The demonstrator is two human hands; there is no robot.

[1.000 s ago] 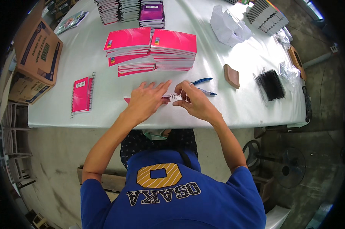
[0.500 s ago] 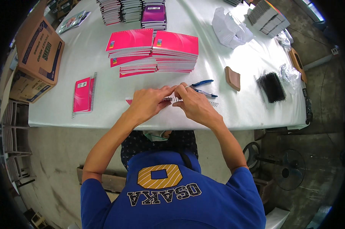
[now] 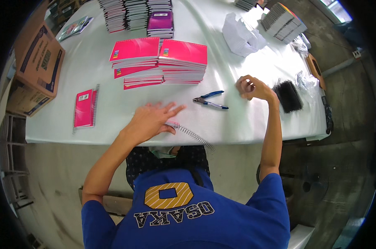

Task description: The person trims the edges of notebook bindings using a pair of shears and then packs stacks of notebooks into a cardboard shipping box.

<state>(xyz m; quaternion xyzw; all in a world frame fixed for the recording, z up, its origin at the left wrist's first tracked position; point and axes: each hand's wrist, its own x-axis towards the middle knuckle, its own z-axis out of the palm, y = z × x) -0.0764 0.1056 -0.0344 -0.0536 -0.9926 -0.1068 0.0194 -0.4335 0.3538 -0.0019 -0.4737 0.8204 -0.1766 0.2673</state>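
My left hand (image 3: 150, 121) lies with fingers spread over a small pink notebook (image 3: 173, 123), most of which it hides. From the notebook's edge a loose wire spiral (image 3: 193, 135) trails right, its end reaching past the table's front edge. My right hand (image 3: 254, 88) is out to the right with curled fingers, blurred by motion. It covers the spot where a brown block lay, so whether it grips that block is unclear. Between the hands, pliers with blue handles (image 3: 213, 94) rest on the table, jaws toward the left.
Stacks of pink notebooks (image 3: 181, 56) stand ahead, with more notebook piles (image 3: 160, 23) behind. A spiral-bound pink notebook (image 3: 85, 108) and a cardboard box (image 3: 40, 68) are at left. Black spirals (image 3: 289, 96), crumpled white plastic (image 3: 243, 37) and a notebook stack (image 3: 282, 23) occupy the right.
My right hand has left the spiral and moved right, onto the brown block's spot. My left hand has opened out. The spiral now slants toward the front edge, and the pliers are uncovered.
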